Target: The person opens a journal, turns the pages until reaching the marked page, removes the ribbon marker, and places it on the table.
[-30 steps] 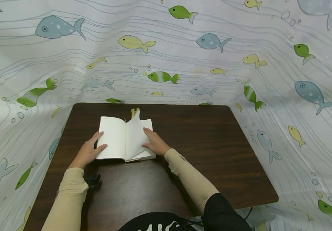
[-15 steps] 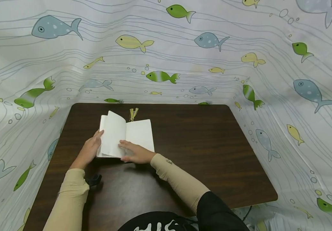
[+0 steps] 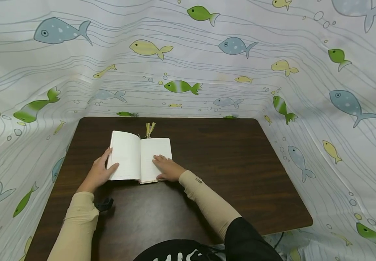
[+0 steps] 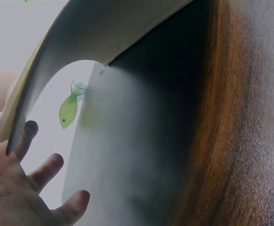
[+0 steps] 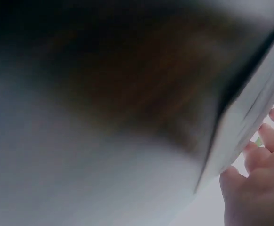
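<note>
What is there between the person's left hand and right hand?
The open book: in the head view, its left page, middle fold and part of its right page lie between the left hand and right hand.

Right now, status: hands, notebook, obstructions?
Left hand holds notebook by its left side. Notebook open. Right hand on right page, partly covering it.

White-paged notebook (image 3: 131, 156), spread open, partly raised
</note>
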Available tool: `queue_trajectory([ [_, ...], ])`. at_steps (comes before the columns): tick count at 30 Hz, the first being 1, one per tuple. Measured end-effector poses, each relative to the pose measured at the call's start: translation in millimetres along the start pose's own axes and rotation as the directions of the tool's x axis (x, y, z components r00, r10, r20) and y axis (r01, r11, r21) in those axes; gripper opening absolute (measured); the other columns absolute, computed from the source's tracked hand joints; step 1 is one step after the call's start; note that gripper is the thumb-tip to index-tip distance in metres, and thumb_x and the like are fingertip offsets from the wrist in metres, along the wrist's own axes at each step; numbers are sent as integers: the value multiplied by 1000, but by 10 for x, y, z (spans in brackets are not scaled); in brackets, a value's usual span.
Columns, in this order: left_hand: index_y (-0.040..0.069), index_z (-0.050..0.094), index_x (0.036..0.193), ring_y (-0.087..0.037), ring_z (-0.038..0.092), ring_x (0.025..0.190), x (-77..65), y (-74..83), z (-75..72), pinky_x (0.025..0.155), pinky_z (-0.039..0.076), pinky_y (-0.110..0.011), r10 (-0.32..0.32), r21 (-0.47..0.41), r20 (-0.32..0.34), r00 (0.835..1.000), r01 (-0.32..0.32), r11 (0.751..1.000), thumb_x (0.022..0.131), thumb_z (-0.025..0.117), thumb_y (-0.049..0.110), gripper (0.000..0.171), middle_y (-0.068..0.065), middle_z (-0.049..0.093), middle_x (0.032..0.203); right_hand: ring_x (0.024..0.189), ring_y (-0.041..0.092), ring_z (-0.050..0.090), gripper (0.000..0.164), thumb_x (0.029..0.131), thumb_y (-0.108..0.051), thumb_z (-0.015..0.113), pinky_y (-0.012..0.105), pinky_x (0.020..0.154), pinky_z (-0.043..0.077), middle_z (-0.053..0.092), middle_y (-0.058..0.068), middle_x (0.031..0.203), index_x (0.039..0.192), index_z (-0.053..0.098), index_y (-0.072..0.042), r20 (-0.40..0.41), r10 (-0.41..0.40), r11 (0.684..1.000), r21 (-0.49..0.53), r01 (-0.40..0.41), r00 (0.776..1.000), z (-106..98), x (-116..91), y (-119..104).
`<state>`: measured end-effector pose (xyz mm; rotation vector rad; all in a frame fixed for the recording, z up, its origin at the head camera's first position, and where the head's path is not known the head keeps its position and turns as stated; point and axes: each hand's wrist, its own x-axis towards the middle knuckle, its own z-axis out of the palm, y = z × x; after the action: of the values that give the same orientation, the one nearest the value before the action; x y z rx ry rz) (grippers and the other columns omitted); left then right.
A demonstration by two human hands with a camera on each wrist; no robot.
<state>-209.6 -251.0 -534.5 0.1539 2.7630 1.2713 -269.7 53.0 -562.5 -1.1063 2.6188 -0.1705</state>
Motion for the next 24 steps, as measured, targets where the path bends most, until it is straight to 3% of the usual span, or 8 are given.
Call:
queue_trajectory([
  [5, 15, 0, 157, -54, 11, 141, -15, -28, -1, 104, 17, -74, 4, -22, -6, 1000, -4, 1000, 101, 48, 37, 77, -26, 8, 159, 150, 18, 6, 90, 88, -48, 64, 45, 118, 22, 7, 3, 163, 156, 16, -12, 24, 58, 998, 21, -58, 998, -37, -122, 193],
  [10, 13, 4, 157, -55, 11, 140, -28, -34, -5, 105, 16, -74, 17, -4, 1, 1000, -17, 1000, 102, 45, 34, 71, -26, 11, 158, 150, 15, 5, 95, 85, -45, 68, 47, 119, 19, 6, 0, 163, 156, 14, -12, 41, 105, 991, 84, -109, 994, -113, -246, 288],
  [19, 10, 4, 156, -54, 13, 140, -49, -19, -13, 106, 17, -71, 29, 9, 5, 1000, -29, 1000, 103, 44, 31, 70, -28, 10, 158, 150, 15, 4, 95, 85, -43, 68, 49, 118, 20, 6, 1, 163, 156, 13, -11, 31, 105, 988, 111, -108, 994, -113, -271, 282],
  [24, 9, 5, 156, -55, 14, 139, -48, -30, -1, 106, 18, -71, 25, 18, -3, 1000, -25, 1000, 103, 44, 32, 70, -28, 12, 157, 149, 15, 11, 92, 85, -46, 67, 47, 116, 26, 12, 1, 163, 155, 19, -11, -10, 101, 994, 51, -100, 995, -103, -261, 270],
])
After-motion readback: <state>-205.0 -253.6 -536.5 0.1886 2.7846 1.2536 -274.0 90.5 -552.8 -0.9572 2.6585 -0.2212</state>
